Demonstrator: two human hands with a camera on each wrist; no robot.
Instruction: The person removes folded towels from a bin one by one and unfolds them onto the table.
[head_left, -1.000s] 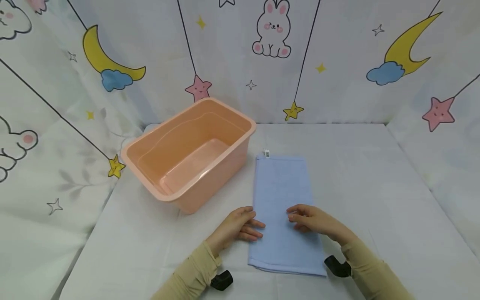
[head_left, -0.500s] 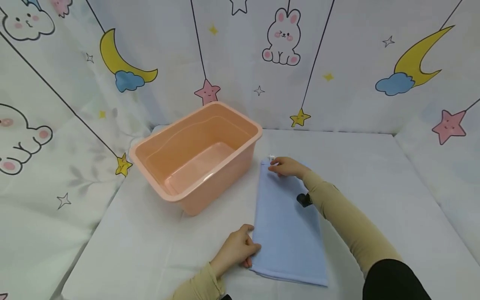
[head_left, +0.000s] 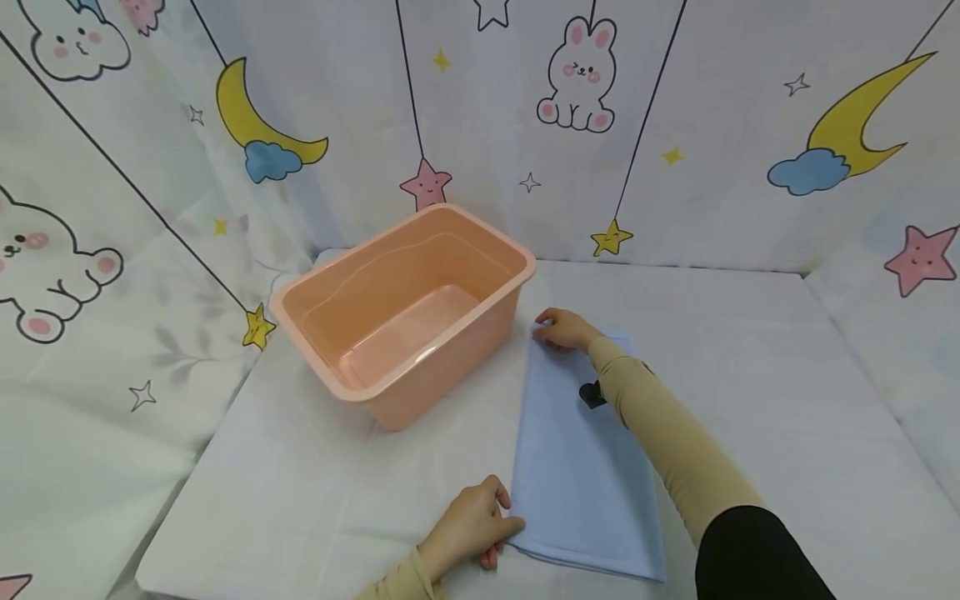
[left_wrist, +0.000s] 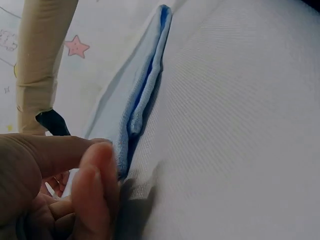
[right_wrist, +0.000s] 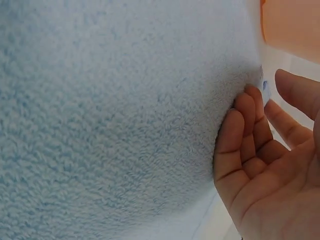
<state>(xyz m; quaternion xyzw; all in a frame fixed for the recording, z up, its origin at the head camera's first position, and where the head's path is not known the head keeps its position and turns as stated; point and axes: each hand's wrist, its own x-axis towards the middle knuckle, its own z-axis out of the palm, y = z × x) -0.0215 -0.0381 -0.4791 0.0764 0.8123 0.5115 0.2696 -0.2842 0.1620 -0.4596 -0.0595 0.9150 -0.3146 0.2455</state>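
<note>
A folded light blue towel [head_left: 585,483] lies lengthwise on the white table. My left hand [head_left: 474,521] is at its near left corner, thumb tip touching the edge and fingers loosely bent and apart. The left wrist view shows the towel's stacked folded layers [left_wrist: 145,90] beside that thumb. At the far left corner my right hand [head_left: 564,330] reaches over the towel. In the right wrist view, its bent fingers [right_wrist: 232,140] touch the terry edge, while the thumb [right_wrist: 297,92] stands apart. The right hand covers the far corner in the head view.
A peach plastic basin [head_left: 457,367] stands to the left of the towel, with nothing visible inside. Behind the table [head_left: 750,400] hangs a white curtain [head_left: 487,100] printed with moons, stars and rabbits. Black wrist mounts [head_left: 592,394] sit under the sleeves.
My right hand has moved from the towel's middle to its far left corner. The left hand has slid down to the near left corner. The head view has shifted slightly.
</note>
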